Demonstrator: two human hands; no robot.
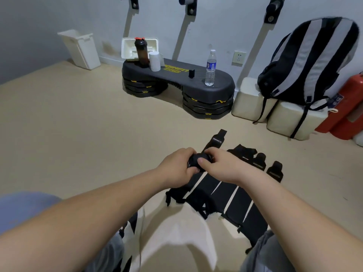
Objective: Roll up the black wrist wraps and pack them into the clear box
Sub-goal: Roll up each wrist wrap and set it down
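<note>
Down on the beige floor (68,124), a row of black wrist wraps (225,195) lies flat, side by side. Over their far ends, the left hand (176,165) and right hand (222,165) both curl around a half-rolled wrap (194,158), whose loose tail (216,140) stretches away from the person.

Bare beige floor (68,134): wide free passage at left and centre.
Flat black fabric wrist wraps (225,195): cover floor at right.
Black plastic step platform (176,75), striped black-grey backpack (314,61): line far wall.
</note>
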